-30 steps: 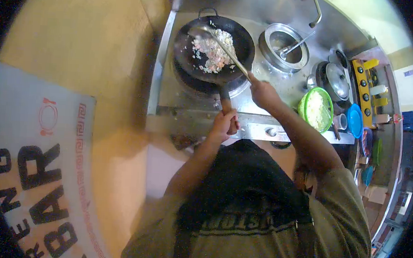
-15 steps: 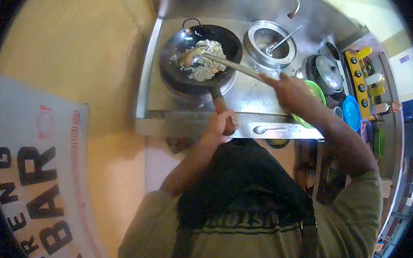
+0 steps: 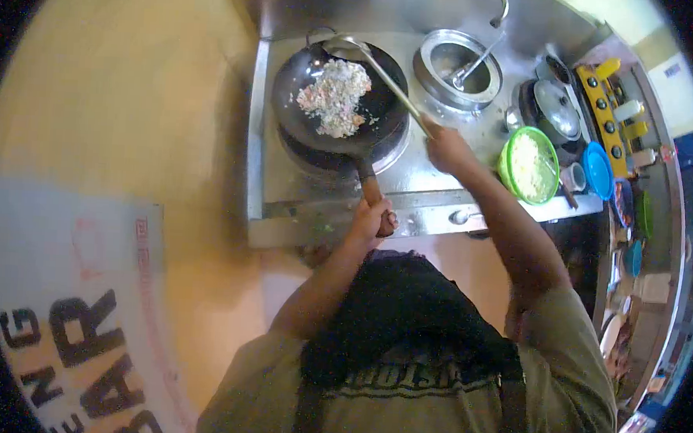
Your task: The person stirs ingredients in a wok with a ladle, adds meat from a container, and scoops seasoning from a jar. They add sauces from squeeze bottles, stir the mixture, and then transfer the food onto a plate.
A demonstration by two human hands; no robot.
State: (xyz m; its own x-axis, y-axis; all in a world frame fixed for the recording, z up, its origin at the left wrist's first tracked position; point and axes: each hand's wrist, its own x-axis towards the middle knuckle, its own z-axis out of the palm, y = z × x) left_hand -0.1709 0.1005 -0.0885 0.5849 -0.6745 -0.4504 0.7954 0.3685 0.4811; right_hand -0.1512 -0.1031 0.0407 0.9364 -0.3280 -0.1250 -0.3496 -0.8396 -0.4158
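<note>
The left hand [image 3: 371, 220] grips the wooden handle [image 3: 371, 188] of the wok [image 3: 298, 124]. The right hand [image 3: 448, 150] clasps a ladle [image 3: 391, 84], its bowl [image 3: 346, 47] beyond the rice [image 3: 337, 94].

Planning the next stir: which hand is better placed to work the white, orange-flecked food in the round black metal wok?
Probably right: the right hand grips the long silver metal ladle, its bowl at the wok's far edge beside the food. The left hand holds the brown wooden handle.

Before you: 2 hands [image 3: 376, 220] of your own, 1 wok [image 3: 387, 115], 1 lidded pot [image 3: 557, 111], 1 metal spout [image 3: 505, 5], 4 black knobs [image 3: 601, 104].
</note>
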